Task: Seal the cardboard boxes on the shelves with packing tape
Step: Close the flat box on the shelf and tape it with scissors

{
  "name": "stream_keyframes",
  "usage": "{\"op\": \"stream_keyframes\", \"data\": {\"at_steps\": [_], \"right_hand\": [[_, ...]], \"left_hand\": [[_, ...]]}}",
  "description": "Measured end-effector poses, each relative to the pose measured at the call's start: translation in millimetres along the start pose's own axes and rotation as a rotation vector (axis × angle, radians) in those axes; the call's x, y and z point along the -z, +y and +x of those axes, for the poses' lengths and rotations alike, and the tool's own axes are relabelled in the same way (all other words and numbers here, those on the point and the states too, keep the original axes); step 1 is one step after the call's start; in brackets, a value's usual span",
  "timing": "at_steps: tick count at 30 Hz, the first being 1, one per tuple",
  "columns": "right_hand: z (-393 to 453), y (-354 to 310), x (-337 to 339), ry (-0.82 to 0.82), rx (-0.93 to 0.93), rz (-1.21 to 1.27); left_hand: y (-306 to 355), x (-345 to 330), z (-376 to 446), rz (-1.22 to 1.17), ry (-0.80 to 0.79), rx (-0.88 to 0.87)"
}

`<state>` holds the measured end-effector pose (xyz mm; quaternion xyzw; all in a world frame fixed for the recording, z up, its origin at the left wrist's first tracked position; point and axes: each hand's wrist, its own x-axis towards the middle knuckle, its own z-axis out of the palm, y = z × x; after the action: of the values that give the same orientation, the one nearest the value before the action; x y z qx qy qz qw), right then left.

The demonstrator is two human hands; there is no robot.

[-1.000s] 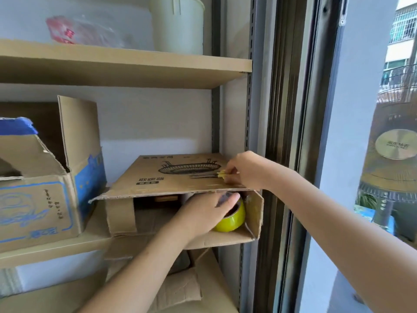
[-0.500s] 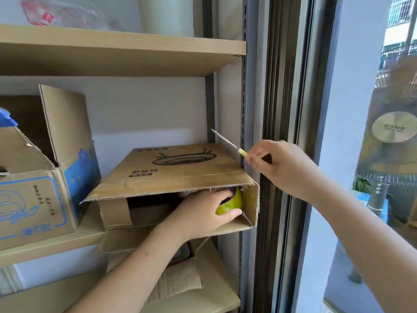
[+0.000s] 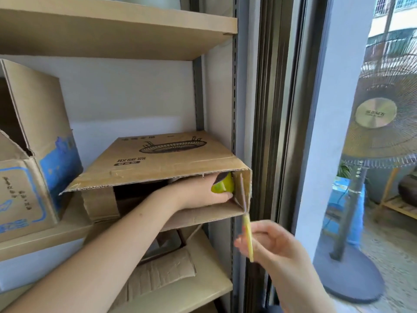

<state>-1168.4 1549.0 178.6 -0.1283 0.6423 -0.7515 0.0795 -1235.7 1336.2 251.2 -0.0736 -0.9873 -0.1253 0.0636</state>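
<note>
Presently, item 1: cardboard box, lying on its side on the middle shelf, open front facing the person, top flap unsealed. Item 2: yellow-green tape roll, inside the box at its right end, gripped by the left hand, fingers curled round it. Item 3: yellow-handled cutter, blurred, upright, just below the box's right corner, pinched by the right hand. Step judged: drawing and cutting tape. Advice: bring the roll out before the flap, fold the flap shut, keep tape taut, blade away from the left fingers. Beyond: second open box left of the left arm; standing fan right of the right hand.
</note>
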Motion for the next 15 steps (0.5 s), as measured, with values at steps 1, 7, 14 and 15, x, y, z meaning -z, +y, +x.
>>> {"op": "stream_keyframes", "data": {"at_steps": [1, 7, 14, 15], "right_hand": [[4, 0, -1, 0.172, 0.156, -0.145], [53, -4, -32, 0.733, 0.497, -0.395], [87, 9, -43, 0.702, 0.472, -0.291], [89, 7, -39, 0.699, 0.479, -0.305]], "left_hand": [[-4, 0, 3, -0.003, -0.01, 0.001], [-14, -1, 12, -0.028, 0.023, -0.052], [-4, 4, 8, -0.028, 0.004, -0.128], [-2, 7, 7, 0.007, 0.002, -0.129]]}}
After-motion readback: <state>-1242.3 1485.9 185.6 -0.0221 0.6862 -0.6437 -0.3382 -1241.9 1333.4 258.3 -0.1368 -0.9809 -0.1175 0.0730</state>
